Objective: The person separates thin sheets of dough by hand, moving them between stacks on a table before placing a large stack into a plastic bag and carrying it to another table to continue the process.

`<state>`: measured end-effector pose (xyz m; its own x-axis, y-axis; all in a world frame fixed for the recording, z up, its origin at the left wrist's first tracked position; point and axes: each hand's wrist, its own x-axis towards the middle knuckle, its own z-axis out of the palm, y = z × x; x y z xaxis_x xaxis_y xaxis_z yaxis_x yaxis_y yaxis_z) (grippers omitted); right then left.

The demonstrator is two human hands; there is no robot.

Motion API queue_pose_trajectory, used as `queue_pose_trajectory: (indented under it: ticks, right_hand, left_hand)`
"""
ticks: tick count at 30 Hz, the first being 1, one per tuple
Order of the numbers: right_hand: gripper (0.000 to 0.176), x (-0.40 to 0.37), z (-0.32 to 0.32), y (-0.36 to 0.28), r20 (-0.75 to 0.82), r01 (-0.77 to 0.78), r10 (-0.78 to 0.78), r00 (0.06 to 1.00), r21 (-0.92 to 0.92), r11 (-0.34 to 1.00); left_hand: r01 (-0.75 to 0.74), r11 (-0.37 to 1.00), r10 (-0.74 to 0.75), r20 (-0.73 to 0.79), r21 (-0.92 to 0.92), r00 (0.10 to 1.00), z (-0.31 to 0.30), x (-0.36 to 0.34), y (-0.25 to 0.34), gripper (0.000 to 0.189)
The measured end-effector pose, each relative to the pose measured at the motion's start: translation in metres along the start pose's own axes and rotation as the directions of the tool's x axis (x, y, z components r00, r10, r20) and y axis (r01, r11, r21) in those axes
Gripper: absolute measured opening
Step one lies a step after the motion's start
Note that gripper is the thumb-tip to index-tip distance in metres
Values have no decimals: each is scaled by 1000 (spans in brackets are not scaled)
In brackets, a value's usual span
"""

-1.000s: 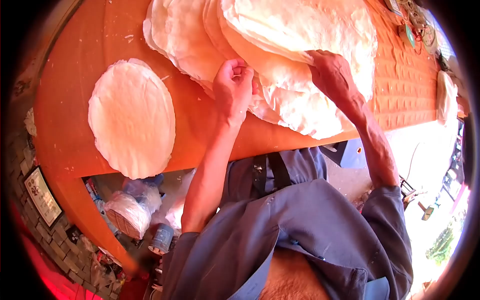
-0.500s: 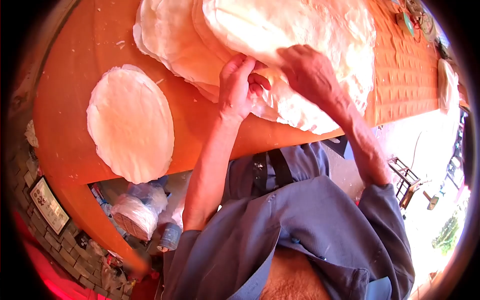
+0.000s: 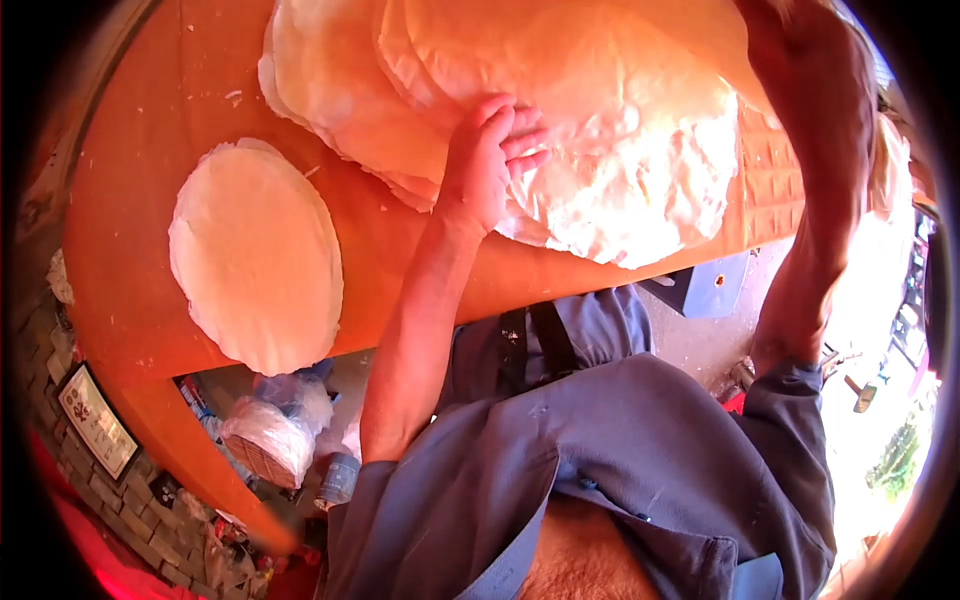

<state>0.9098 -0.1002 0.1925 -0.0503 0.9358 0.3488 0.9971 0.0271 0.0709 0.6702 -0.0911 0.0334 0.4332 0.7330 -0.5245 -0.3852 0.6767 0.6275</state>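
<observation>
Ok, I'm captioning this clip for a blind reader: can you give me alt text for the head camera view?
A person's left hand lies flat, fingers spread, on a fanned pile of thin round white sheets on an orange table. A smaller stack sits to its left; the right forearm extends up out of frame.

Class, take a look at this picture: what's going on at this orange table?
A person in a blue shirt works at an orange table. Their left hand lies flat, fingers spread, on a big pile of thin white rounds that overlap loosely. The right arm is raised beside the pile, and its hand is out of the picture. A smaller stack of the same rounds lies apart, near the table's front edge.
</observation>
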Motion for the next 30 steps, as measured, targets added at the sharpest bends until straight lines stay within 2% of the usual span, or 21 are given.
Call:
queue_pose_trajectory:
  ticks: [1,3,4,5,7,8,9,10,11,12,14,15,16,20,22,26,30]
  right_hand:
    - [17,0,-17,-8,-19,16,-16,1000,-4,1000]
    - [13,1,-15,-29,32,35,-39,999,101,994]
    - [10,-7,3,-49,96,30,-51,994,210,977]
    - [8,-16,19,-62,159,16,-70,985,318,948]
    - [10,-23,42,-64,196,-5,-68,978,351,937]
    - [10,-19,53,-52,281,-54,-25,959,269,962]
    - [21,-12,61,-32,193,-115,45,980,369,922]
    - [26,-4,63,3,213,-210,135,968,383,900]
    - [22,14,29,26,237,-249,183,954,288,925]
    - [23,31,9,44,115,-239,220,969,196,951]
    - [27,64,-30,62,-286,-190,208,935,87,978]
    - [30,70,-45,66,-380,-185,193,905,59,981]
    - [29,73,-59,74,-398,-179,171,901,16,984]
    - [24,43,-44,86,-59,-181,181,982,16,983]
    - [22,34,-34,92,25,-188,187,982,34,982]
    - [18,32,-34,99,51,-185,183,982,33,982]
    - [14,33,-50,88,-27,-135,134,991,-53,989]
  left_hand:
    - [-40,996,40,1,73,999,6,0,3,37]
    - [-108,970,109,5,216,994,22,-3,10,34]
    - [-165,965,149,91,206,985,33,-7,17,32]
    - [-166,983,148,195,81,970,34,0,15,33]
    - [-142,990,135,201,23,970,38,15,10,31]
    - [-62,998,61,93,9,994,31,27,3,30]
    - [15,1000,-15,-13,-14,1000,19,38,-8,29]
    - [62,985,-62,7,-162,998,8,44,-15,30]
    - [34,992,-33,10,-124,999,11,45,-12,30]
    - [13,996,-12,11,-88,1000,15,42,-10,31]
    - [-6,999,6,-7,-33,1000,19,38,-8,31]
    - [-6,1000,5,-10,-30,1000,20,40,-6,31]
    - [-2,1000,2,-16,-26,1000,20,40,-6,31]
    - [10,999,-12,-49,-30,999,18,40,-10,31]
    - [20,999,-21,-40,-32,999,17,40,-10,32]
    - [20,1000,-20,-24,-21,1000,18,41,-8,32]
    - [2,1000,-1,-23,12,1000,22,38,-5,33]
